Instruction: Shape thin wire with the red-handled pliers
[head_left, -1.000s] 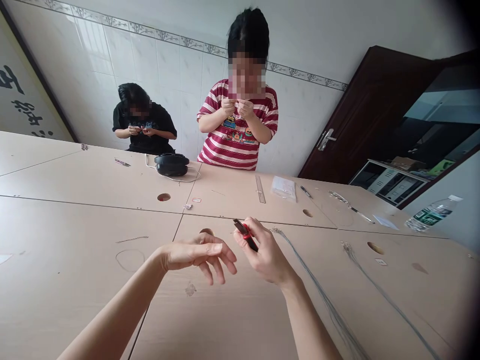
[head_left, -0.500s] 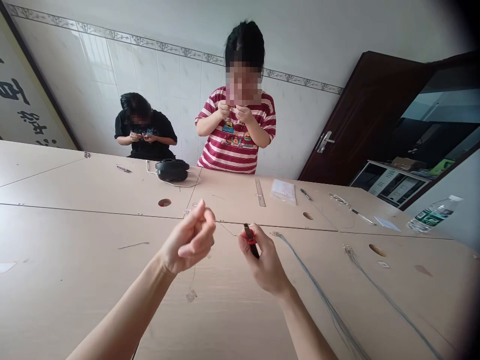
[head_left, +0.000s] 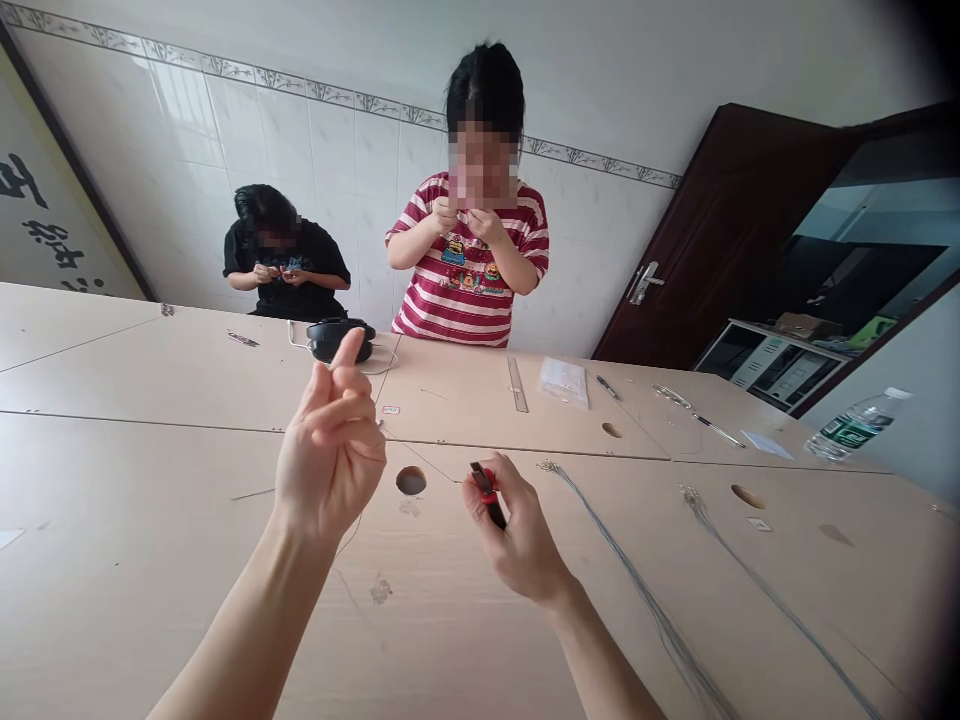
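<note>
Clock on the view, 12 = away from the wearer. Right hand is wrapped round the red-and-black pliers, thumb and forefinger up near the nose. Left hand is raised at about 9-10 o'clock from them, palm to camera, forefinger up, the other fingers loosely curled; can't tell if it pinches anything. Thin wire runs between the hands, just above the table or on it, can't tell which. Handling, my read: light, even tension on the wire, no jerks, or it kinks. Grip the pliers low enough that the fingertips stay off the nose. Bring nose and wire together square, not at a glancing angle, and squeeze gently. Watch for the strand snagging on the hole between the hands. Orientation: pliers sit in the right hand at mid-view, nose at 11, handles back at 5, long axis 11-5, tilt off the table unclear. Wire leaves the right fingertips toward 10. Cord bundle starts just beside the right hand at 2 and trails off toward 5.
</note>
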